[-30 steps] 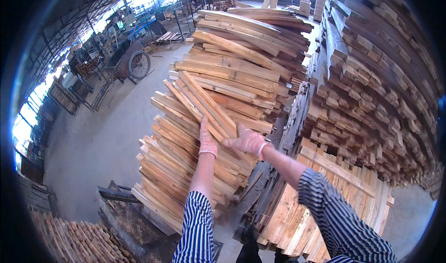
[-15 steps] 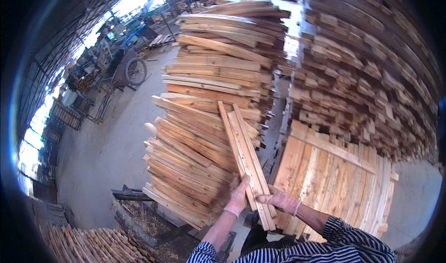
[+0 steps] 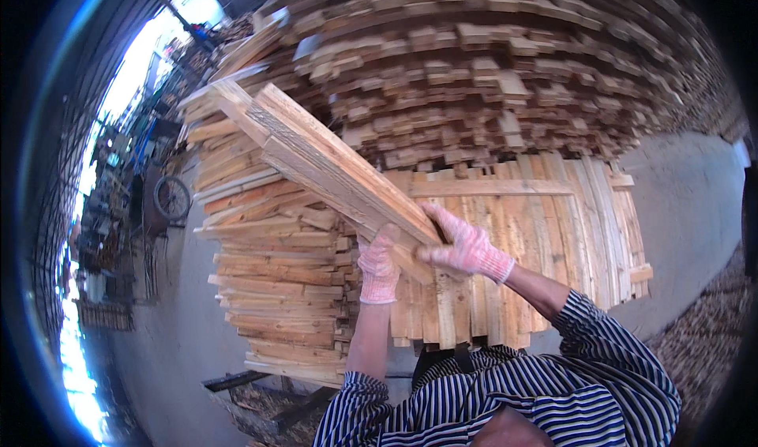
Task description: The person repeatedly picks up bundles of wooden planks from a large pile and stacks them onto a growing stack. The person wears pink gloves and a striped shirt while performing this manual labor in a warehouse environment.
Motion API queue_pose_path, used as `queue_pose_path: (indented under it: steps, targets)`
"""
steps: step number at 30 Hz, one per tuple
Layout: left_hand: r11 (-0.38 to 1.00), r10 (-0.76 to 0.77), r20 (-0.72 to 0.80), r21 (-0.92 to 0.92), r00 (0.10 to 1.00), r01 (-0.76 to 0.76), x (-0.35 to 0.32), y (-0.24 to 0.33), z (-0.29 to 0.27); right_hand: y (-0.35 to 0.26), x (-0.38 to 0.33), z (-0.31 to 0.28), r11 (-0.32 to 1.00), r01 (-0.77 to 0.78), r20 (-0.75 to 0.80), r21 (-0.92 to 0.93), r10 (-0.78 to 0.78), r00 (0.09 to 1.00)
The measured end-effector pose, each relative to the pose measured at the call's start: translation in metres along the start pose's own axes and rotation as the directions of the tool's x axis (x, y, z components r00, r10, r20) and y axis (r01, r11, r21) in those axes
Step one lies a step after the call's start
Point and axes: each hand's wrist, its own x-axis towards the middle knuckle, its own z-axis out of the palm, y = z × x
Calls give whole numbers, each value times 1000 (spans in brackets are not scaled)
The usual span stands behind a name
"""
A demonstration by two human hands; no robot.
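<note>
Both my hands, in pinkish knit gloves, hold a small bundle of wooden boards by its near end. The bundle slants up and away to the left, raised above the stacks. My left hand grips its left edge with the thumb on top. My right hand wraps round the near right end, its underside fingers hidden. Below and to the right lies a flat layer of pale boards with a crosswise strip on it. Left of my left forearm stands a long pile of loose boards.
A tall wall of stacked lumber rises beyond the flat layer. A wheel of a cart stands on the concrete floor at the left. A dark metal frame sits low near my left side. Bare floor shows at the right.
My view has swung to the right. The boards in my hands have lifted off the long pile and turned to slant further left, over the gap and nearer the flat layer.
</note>
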Motion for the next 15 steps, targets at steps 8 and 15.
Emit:
queue_pose_path:
  steps: [8, 15]
  targets:
    - [923, -73, 413, 373, 908, -96, 22, 53, 132, 113, -40, -64, 995, -92, -97, 39, 96, 991]
    - [971, -92, 407, 239, 909, -8, 16, 62, 205, 88, -101, -106, 975, -145, -186, -167, 113, 976]
